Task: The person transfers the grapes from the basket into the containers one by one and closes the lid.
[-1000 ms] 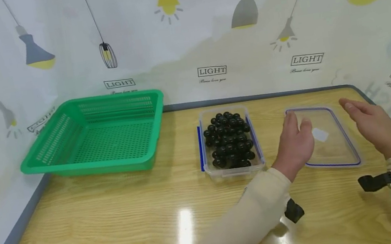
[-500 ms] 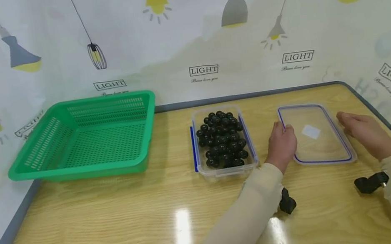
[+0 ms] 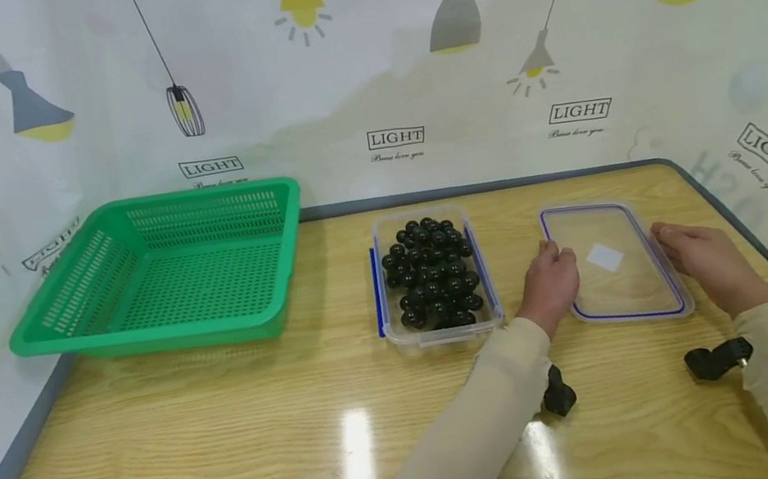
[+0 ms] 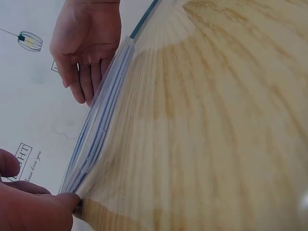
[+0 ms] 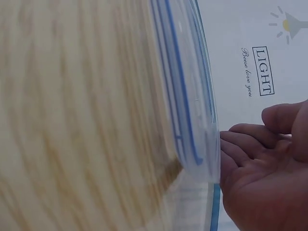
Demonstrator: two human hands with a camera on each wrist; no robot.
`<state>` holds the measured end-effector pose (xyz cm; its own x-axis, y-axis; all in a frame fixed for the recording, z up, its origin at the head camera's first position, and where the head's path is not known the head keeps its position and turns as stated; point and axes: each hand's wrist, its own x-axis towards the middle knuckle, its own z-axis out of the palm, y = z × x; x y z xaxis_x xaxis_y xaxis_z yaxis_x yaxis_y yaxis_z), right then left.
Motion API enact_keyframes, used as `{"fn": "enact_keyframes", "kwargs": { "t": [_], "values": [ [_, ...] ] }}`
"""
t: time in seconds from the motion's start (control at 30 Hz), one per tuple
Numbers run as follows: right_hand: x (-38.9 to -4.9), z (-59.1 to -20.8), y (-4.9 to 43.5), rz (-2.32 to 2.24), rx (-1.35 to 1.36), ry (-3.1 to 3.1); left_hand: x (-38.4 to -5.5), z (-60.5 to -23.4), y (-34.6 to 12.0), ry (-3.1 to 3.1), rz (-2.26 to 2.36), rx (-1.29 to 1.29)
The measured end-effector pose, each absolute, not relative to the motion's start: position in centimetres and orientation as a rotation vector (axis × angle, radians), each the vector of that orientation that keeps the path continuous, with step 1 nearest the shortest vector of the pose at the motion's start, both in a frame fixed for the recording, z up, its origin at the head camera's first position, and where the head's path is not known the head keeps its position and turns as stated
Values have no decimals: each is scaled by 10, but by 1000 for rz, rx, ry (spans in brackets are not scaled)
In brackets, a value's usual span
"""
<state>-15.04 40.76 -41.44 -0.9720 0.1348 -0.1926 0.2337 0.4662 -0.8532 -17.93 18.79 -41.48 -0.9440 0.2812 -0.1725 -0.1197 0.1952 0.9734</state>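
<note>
A clear rectangular lid (image 3: 629, 281) with a blue seal and a white label lies at the right, between my two hands. My left hand (image 3: 550, 281) is at its left edge; in the left wrist view those fingertips (image 4: 70, 199) touch the rim while the thumb stays apart. Along the lid's right edge is my right hand (image 3: 711, 265), its fingers reaching the rim and the thumb raised in the right wrist view. Left of the lid stands a clear plastic food container (image 3: 446, 335) with blue side clips, holding dark grapes (image 3: 434, 273).
A green perforated basket (image 3: 204, 279) stands at the back left of the wooden table (image 3: 221, 446). Wall covering printed with lamps (image 3: 455, 14) rises behind the table and at both sides. A small black wrist camera (image 3: 718, 361) hangs below my right wrist.
Both hands have moved in toward the lid: the left fingers have come down to its left edge, and the right hand has closed up to its right edge. The head view has shifted slightly.
</note>
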Motion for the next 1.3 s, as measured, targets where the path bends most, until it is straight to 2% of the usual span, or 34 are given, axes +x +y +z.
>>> {"fn": "enact_keyframes", "kwargs": {
  "t": [0.23, 0.6, 0.97, 1.3],
  "values": [
    [-155, -414, 402, -1580, 421, 2567, -180, -414, 184, 2187, 1796, 109],
    [-156, -414, 400, -1563, 397, 2571, -178, -411, 177, 2130, 1824, 95],
    [-158, -392, 391, -1669, 408, 2552, -179, -382, 164, 2259, 1822, 82],
    [-161, -362, 368, -1728, 296, 2602, -176, -354, 145, 2253, 1956, 120]
  ]
}}
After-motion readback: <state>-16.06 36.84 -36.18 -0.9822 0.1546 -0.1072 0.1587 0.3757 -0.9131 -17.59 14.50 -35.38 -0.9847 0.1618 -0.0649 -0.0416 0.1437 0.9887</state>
